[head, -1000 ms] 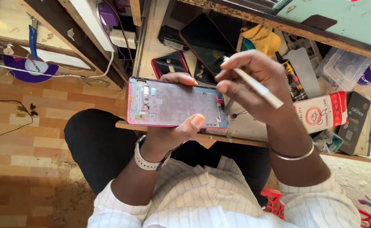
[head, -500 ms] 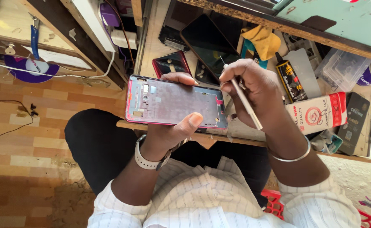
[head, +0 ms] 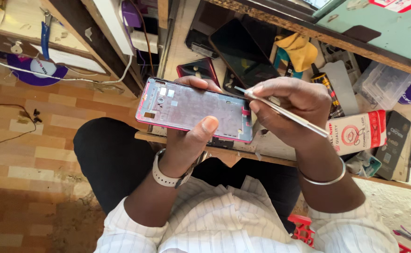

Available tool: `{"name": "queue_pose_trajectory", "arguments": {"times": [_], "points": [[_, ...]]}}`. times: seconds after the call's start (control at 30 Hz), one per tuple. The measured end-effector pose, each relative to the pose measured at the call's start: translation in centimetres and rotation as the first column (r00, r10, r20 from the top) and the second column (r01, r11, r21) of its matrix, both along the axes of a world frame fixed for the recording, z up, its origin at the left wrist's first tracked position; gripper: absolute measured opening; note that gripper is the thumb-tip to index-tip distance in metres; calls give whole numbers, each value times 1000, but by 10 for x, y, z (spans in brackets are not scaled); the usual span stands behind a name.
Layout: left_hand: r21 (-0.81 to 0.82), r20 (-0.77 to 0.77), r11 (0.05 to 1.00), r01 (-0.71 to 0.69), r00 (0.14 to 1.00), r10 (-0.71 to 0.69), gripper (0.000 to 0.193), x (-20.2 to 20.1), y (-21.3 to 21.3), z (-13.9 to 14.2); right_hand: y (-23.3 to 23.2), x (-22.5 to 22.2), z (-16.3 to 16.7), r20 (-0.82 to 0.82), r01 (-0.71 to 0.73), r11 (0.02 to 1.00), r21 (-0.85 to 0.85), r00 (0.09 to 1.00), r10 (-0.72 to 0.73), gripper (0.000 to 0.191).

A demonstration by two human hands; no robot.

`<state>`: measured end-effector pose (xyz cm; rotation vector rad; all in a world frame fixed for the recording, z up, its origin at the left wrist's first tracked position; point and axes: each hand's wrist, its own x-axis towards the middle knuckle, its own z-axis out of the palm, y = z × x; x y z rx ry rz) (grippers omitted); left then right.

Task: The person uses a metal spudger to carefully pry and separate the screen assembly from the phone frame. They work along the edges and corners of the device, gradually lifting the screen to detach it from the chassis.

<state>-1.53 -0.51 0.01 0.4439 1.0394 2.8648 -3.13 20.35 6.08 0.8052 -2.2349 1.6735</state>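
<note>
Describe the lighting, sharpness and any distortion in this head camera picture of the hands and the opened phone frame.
Head view: soft daylight, no harsh glare; the pink-edged grey phone frame in the left hand is sharp, as is the thin metal tool in the right hand; the wooden bench edge slants from the wide lens; the sandy floor looks bright and washed.

Tool (head: 280,110) swings again in my right hand (head: 289,110): a second ago it points away right, half a second ago it stands steep beside the frame (head: 193,110), now it lies flatter, tip at the frame's upper right edge. Right fingers regrip nearer the tip.
</note>
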Motion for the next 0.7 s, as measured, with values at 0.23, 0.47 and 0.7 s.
{"name": "queue_pose_trajectory", "arguments": {"times": [0.23, 0.47, 0.7], "points": [[-85, -53, 995, -57, 997, 52, 56, 0, 1, -2, 0, -3, 0, -65, 29, 994, 105, 998, -22, 18], [-117, -44, 993, -30, 999, 25, 55, 1, -1, -1, 5, 0, -4, -32, 130, 986, 107, 991, -127, 19], [129, 35, 981, 145, 988, -151, 55, -4, 0, -2, 3, -1, -4, 249, 24, 980, -196, 968, 26, 16]]}}
